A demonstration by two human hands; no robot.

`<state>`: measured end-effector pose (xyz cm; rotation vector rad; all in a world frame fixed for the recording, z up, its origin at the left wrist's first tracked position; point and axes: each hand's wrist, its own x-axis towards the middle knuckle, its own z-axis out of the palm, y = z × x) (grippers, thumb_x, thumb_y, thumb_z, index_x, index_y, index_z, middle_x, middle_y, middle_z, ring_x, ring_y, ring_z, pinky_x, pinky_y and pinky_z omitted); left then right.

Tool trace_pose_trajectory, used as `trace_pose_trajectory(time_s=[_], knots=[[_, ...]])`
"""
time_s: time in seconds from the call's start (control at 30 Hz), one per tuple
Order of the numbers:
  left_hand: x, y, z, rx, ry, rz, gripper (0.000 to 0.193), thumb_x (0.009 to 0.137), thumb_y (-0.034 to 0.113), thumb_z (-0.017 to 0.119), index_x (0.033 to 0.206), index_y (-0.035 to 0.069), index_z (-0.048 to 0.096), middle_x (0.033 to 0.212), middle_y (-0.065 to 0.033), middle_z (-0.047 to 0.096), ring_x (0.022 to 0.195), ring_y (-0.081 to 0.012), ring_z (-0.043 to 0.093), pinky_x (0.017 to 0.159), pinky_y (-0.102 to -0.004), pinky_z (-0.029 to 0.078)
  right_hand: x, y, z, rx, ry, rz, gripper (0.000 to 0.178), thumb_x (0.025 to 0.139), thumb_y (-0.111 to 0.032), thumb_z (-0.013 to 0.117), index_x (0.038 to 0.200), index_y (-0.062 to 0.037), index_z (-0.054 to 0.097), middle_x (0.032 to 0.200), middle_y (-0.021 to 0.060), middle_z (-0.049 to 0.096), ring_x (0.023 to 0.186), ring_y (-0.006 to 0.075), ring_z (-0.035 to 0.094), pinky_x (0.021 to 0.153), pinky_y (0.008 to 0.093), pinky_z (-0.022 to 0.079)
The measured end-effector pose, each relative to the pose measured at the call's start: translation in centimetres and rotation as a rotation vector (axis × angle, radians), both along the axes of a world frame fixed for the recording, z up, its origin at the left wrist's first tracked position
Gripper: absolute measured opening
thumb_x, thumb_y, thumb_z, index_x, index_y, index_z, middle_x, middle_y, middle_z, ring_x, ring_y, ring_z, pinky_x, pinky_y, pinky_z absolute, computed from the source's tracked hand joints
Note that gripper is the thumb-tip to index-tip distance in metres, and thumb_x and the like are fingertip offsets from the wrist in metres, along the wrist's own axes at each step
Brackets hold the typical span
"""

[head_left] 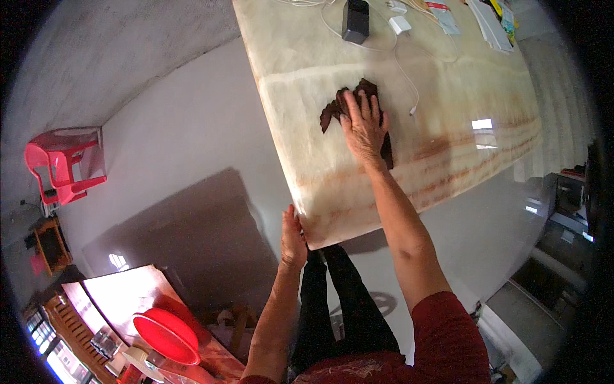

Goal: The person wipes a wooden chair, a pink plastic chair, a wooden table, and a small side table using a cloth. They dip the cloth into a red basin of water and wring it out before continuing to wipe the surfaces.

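A marbled cream and brown table [307,147] with a glossy top fills the upper right. On it lies a crumpled dark brown cloth [332,114]. My right hand [364,131] presses down on this cloth with its fingers stretched out and spread, so part of the cloth is hidden beneath the palm. At the table's near left corner, my left hand [293,240] rests against the edge, fingers extended along it and holding nothing that I can see.
Toward the table's far side are a black box-shaped device [355,22], a white charger [400,25], a thin white cable [409,83] and papers [489,25]. A pink plastic chair [66,163] stands at left. Lower left, a red basin [166,336] sits on a reddish surface.
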<state>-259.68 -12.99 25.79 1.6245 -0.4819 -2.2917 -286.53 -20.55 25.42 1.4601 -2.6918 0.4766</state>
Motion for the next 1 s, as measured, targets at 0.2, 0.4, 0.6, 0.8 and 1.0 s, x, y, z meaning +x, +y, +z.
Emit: trace_pose_trajectory(time_s=[0.2, 0.4, 0.6, 0.8, 1.0], knots=[[1.1, -0.1, 0.4, 0.144, 0.246, 0.277, 0.086, 0.085, 0.073, 0.022, 0.148, 0.015, 0.013, 0.150, -0.0127, 0.021, 0.137, -0.0275, 0.020, 0.111, -0.0440, 0.014, 11.9, 6.8, 1.4, -0.030, -0.157, 0.416, 0.051, 0.079, -0.022, 0.064, 0.128, -0.0292, 0.053, 0.139, 0.0099, 0.043, 0.131, 0.0317, 0.033, 0.102, 0.0582, 0.022], [-0.1, 0.2, 1.3, 0.129, 0.196, 0.393, 0.077, 0.088, 0.066, 0.034, 0.143, 0.014, 0.027, 0.132, -0.0120, 0.044, 0.116, -0.0286, 0.043, 0.100, -0.0419, 0.032, 16.1, 16.6, 1.6, 0.002, -0.124, 0.574, 0.048, 0.073, -0.038, 0.067, 0.119, -0.0292, 0.056, 0.138, 0.0035, 0.043, 0.131, 0.0282, 0.033, 0.101, 0.0583, 0.026], [-0.8, 0.5, 2.5, -0.092, -0.110, 0.056, 0.093, 0.083, 0.060, 0.051, 0.148, 0.011, 0.007, 0.149, -0.0134, 0.017, 0.135, -0.0305, 0.019, 0.107, -0.0465, 0.022, 7.5, 18.4, 0.5, 0.132, -0.041, 0.377, 0.049, 0.072, -0.023, 0.066, 0.121, -0.0216, 0.056, 0.134, 0.0045, 0.046, 0.128, 0.0296, 0.036, 0.101, 0.0547, 0.028], [-2.6, 1.2, -0.1, -0.260, 0.101, 0.034, 0.088, 0.087, 0.053, 0.051, 0.148, 0.010, 0.003, 0.149, -0.0182, 0.015, 0.135, -0.0317, 0.020, 0.108, -0.0467, 0.021, -4.4, 21.1, -0.2, 0.065, 0.057, -0.258, 0.053, 0.087, -0.028, 0.054, 0.137, -0.0216, 0.039, 0.142, 0.0087, 0.039, 0.132, 0.0343, 0.030, 0.107, 0.0550, 0.019], [-5.1, 0.9, -0.4, -0.269, -0.614, -0.309, 0.113, 0.065, 0.042, 0.079, 0.146, 0.022, 0.002, 0.136, -0.0199, 0.021, 0.127, -0.0383, 0.025, 0.106, -0.0518, 0.025, -0.9, 18.8, -0.6, 0.068, 0.074, -0.197, 0.051, 0.085, -0.030, 0.057, 0.134, -0.0314, 0.046, 0.144, 0.0154, 0.034, 0.131, 0.0426, 0.028, 0.103, 0.0637, 0.018]])
